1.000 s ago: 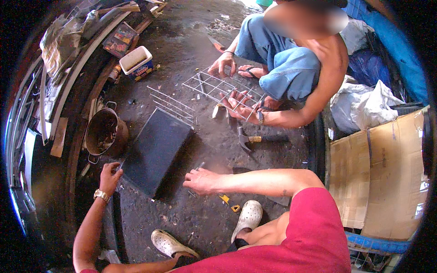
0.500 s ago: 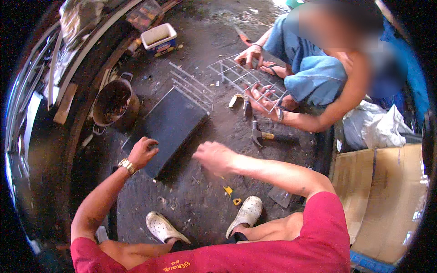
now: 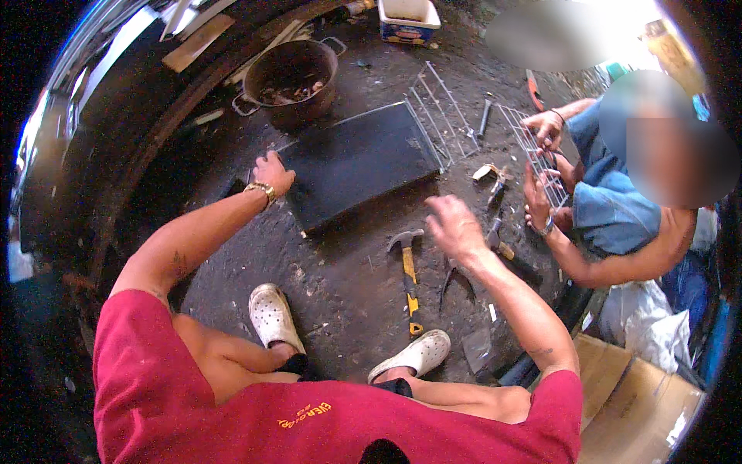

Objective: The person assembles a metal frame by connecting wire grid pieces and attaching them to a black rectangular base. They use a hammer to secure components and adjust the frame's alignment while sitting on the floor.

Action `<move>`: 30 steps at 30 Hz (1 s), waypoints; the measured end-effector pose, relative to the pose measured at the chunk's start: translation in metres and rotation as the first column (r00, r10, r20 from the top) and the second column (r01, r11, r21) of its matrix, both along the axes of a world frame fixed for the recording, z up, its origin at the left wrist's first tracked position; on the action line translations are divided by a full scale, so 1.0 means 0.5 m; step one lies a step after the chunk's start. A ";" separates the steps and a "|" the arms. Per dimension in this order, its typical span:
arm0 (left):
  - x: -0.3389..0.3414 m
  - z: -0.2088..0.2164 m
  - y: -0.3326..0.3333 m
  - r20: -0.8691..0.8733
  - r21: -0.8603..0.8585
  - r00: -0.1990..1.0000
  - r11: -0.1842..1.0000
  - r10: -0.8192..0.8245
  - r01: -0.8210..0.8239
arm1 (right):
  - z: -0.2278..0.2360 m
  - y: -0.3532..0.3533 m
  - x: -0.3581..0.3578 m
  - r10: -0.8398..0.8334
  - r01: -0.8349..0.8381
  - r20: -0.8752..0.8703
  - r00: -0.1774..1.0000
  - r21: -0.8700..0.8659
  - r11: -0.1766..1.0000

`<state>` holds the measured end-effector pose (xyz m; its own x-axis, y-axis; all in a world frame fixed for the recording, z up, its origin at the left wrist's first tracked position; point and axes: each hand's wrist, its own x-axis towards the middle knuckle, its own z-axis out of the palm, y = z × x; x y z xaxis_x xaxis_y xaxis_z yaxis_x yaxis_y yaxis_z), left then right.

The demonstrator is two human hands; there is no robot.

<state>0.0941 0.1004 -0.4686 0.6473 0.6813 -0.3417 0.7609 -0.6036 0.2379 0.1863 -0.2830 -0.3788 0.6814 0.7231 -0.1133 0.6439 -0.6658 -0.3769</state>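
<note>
A flat black rectangular panel (image 3: 363,155) lies on the dark ground in front of me, with a wire rack (image 3: 444,116) against its far right end. My left hand (image 3: 276,173) is at the panel's left end, fingers bent over its edge. To the right of the panel, my right hand (image 3: 457,230) hangs in the air, fingers apart and holding nothing. Below it lie a claw hammer (image 3: 410,282) with a yellow and black handle and a pair of pliers (image 3: 454,282). A second hammer (image 3: 501,240) is partly hidden behind my right wrist.
At right, a co-worker (image 3: 634,224) crouches, both hands on a wire grid (image 3: 533,155). A rusty pot (image 3: 290,104) and a white tub (image 3: 410,29) stand beyond the panel. Cardboard (image 3: 641,387) lies at lower right. Boards (image 3: 197,42) line the far left.
My view has turned, shifting the scene. My right hand has moved right, away from the panel, and the yellow-handled hammer now shows whole. My left hand has come onto the panel's end.
</note>
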 end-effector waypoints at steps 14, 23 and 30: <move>-0.027 -0.081 0.048 -0.127 -0.836 0.855 0.409 0.503 -0.365 | 0.066 0.104 0.315 -0.293 0.344 0.238 0.926 -0.210 0.915; -0.019 -0.071 -0.065 -0.186 -0.870 0.829 0.302 0.528 -0.388 | 0.029 0.163 0.388 -0.502 0.548 0.360 0.786 -0.029 0.836; 0.016 -0.100 -0.005 0.178 -0.171 0.984 0.985 0.010 0.021 | 0.094 0.201 0.121 -0.005 0.151 0.444 0.896 -0.294 0.944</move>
<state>0.1021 0.0980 -0.5184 0.7117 0.6189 -0.3324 0.6941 -0.5462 0.4690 0.2467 -0.1825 -0.3317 0.7670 0.6416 -0.0058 0.6338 -0.7563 0.1621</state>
